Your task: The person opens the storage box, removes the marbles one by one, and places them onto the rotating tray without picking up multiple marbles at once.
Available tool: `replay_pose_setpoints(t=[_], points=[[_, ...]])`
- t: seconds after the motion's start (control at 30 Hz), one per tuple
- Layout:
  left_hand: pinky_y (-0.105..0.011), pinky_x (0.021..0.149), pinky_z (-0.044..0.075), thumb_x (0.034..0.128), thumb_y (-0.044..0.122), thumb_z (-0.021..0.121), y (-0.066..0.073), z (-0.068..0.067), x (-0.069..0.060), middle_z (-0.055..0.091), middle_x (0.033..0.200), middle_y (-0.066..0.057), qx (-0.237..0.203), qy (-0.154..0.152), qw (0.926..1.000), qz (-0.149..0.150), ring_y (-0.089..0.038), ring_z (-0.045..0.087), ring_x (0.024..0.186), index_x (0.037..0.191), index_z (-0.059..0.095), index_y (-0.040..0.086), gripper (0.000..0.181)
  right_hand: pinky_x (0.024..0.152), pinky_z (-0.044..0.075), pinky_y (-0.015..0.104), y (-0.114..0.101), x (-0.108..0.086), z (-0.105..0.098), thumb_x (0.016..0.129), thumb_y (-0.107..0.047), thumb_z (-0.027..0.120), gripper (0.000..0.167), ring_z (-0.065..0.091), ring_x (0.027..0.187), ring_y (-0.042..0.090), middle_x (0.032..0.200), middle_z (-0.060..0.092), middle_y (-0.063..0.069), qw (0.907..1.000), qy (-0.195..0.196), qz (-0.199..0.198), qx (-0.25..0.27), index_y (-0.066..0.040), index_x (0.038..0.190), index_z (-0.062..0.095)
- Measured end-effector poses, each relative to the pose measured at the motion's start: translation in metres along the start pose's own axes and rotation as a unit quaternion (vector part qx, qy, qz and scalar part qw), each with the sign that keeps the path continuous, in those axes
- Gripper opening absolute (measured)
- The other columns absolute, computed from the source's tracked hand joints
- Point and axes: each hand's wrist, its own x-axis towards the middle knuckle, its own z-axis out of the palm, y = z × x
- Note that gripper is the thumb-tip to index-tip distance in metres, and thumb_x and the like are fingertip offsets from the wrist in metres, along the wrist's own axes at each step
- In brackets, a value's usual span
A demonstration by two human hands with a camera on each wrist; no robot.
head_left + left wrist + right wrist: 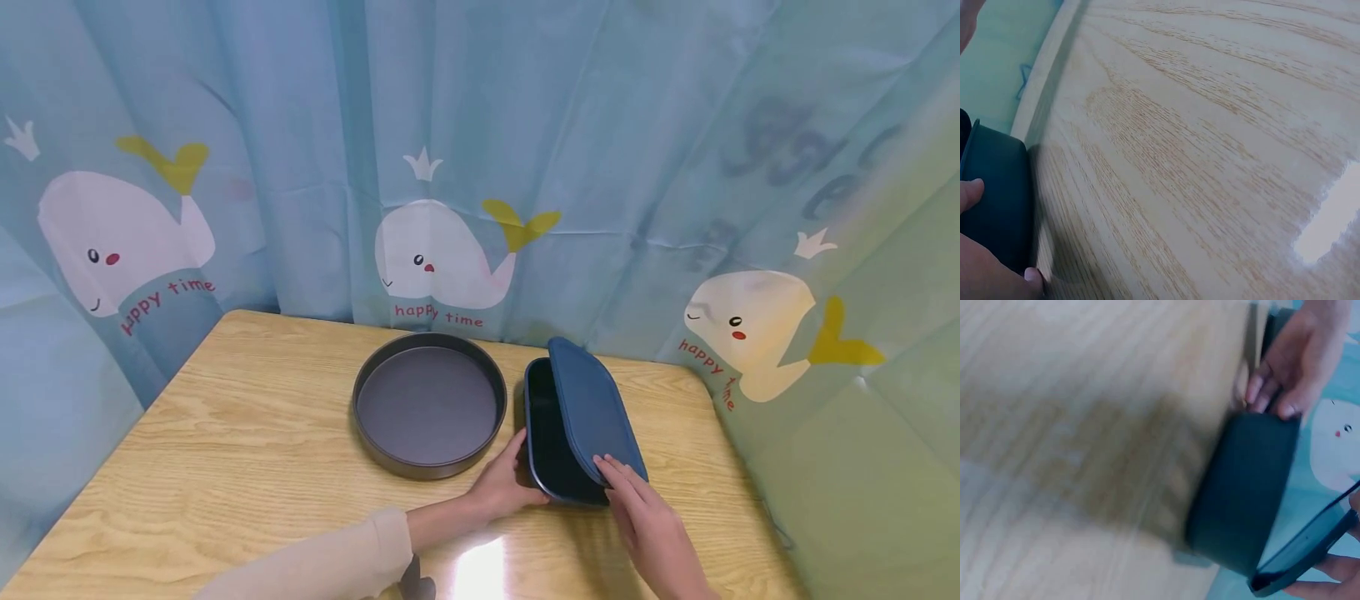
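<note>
A dark rectangular container stands on the table, its blue lid tilted up over its right side. My left hand grips the container's near left corner; in the left wrist view its fingers lie on the container wall. My right hand pinches the lid's near edge between thumb and fingers. The right wrist view shows the lid raised at an angle from the container, the right hand at its edge and the left hand at the container's end.
A round dark pan sits on the wooden table, left of the container. Behind the table hangs a blue curtain with whale prints. A small dark object lies by the left sleeve at the near edge of the view.
</note>
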Motion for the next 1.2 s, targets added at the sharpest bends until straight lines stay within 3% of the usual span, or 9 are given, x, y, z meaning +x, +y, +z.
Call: replay_pose_setpoints(t=[0.1,0.23,0.47,0.63,0.73,0.8,0.87,0.97,1.2], points=[[-0.06,0.105,0.037,0.0723,0.004,0.088,0.0,0.0,0.0,0.042,0.15,-0.023,0.0,0.0,1.0,-0.004,-0.045,0.042,0.132,0.157,0.03,0.012,0.103,0.096,0.039,0.008,0.003,0.003,-0.007,0.103,-0.012,0.056,0.036,0.067,0.108,0.029,0.128,0.065,0.007,0.9994,-0.002,0.024,0.023,-0.014,0.14,0.059],[-0.06,0.105,0.037,0.0722,0.005,0.088,0.0,-0.001,0.0,0.043,0.149,-0.023,0.002,0.001,1.0,-0.005,-0.044,0.043,0.132,0.157,0.031,0.012,0.103,0.087,0.038,0.001,0.003,0.007,-0.017,0.082,0.016,0.071,0.064,0.068,0.102,0.029,0.122,0.067,0.012,0.9937,-0.008,0.096,0.057,-0.01,0.138,0.059],[-0.059,0.103,0.039,0.0715,0.007,0.089,0.0,0.0,0.001,0.046,0.147,-0.019,0.015,0.003,0.9999,-0.003,-0.041,0.046,0.128,0.157,0.032,0.012,0.103,0.085,0.042,0.004,0.009,0.011,-0.029,0.096,0.009,0.058,0.043,0.054,0.11,-0.007,0.124,0.065,0.02,0.968,0.011,0.198,0.153,-0.004,0.137,0.057],[-0.059,0.104,0.038,0.0706,0.004,0.089,0.0,0.0,0.001,0.045,0.147,-0.022,0.015,0.004,0.9999,-0.007,-0.043,0.046,0.129,0.157,0.031,0.011,0.104,0.082,0.045,0.006,0.015,0.011,-0.034,0.1,0.004,0.054,0.04,0.056,0.106,-0.009,0.126,0.062,0.023,0.9508,0.032,0.242,0.191,-0.001,0.14,0.052],[-0.059,0.104,0.038,0.0704,0.004,0.089,0.001,0.0,0.001,0.044,0.148,-0.023,0.016,0.002,0.9998,-0.01,-0.044,0.045,0.131,0.157,0.03,0.01,0.105,0.081,0.048,0.009,0.02,0.011,-0.036,0.102,0.004,0.051,0.039,0.058,0.105,-0.008,0.127,0.06,0.014,0.9384,0.049,0.256,0.227,0.003,0.14,0.05],[-0.059,0.104,0.038,0.0705,0.005,0.089,0.001,0.0,0.0,0.043,0.149,-0.023,0.018,0.001,0.9998,-0.01,-0.044,0.045,0.131,0.157,0.03,0.011,0.105,0.079,0.051,0.011,0.024,0.011,-0.039,0.103,0.003,0.05,0.039,0.059,0.104,-0.008,0.127,0.059,0.003,0.9207,0.056,0.27,0.276,0.003,0.142,0.046],[-0.06,0.104,0.038,0.0706,0.005,0.089,0.001,0.0,0.0,0.044,0.149,-0.022,0.021,0.002,0.9997,-0.01,-0.044,0.045,0.131,0.157,0.03,0.011,0.105,0.077,0.054,0.015,0.028,0.01,-0.042,0.104,0.002,0.048,0.04,0.061,0.104,-0.005,0.125,0.058,-0.006,0.8944,0.067,0.283,0.34,0.002,0.143,0.044],[-0.06,0.104,0.038,0.0702,0.006,0.089,0.002,0.0,0.0,0.044,0.149,-0.022,0.024,0.004,0.9996,-0.012,-0.044,0.045,0.131,0.157,0.03,0.012,0.105,0.074,0.056,0.02,0.035,0.008,-0.047,0.104,0.0,0.047,0.042,0.064,0.103,0.001,0.123,0.061,-0.011,0.8465,0.089,0.301,0.43,-0.003,0.146,0.042],[-0.059,0.104,0.039,0.0699,0.007,0.09,0.001,0.0,0.0,0.043,0.149,-0.023,0.028,0.007,0.9995,-0.016,-0.044,0.045,0.131,0.157,0.03,0.012,0.106,0.071,0.06,0.032,0.05,0.006,-0.056,0.105,-0.001,0.045,0.041,0.07,0.099,0.014,0.118,0.065,-0.003,0.7374,0.112,0.339,0.573,-0.015,0.144,0.041]])
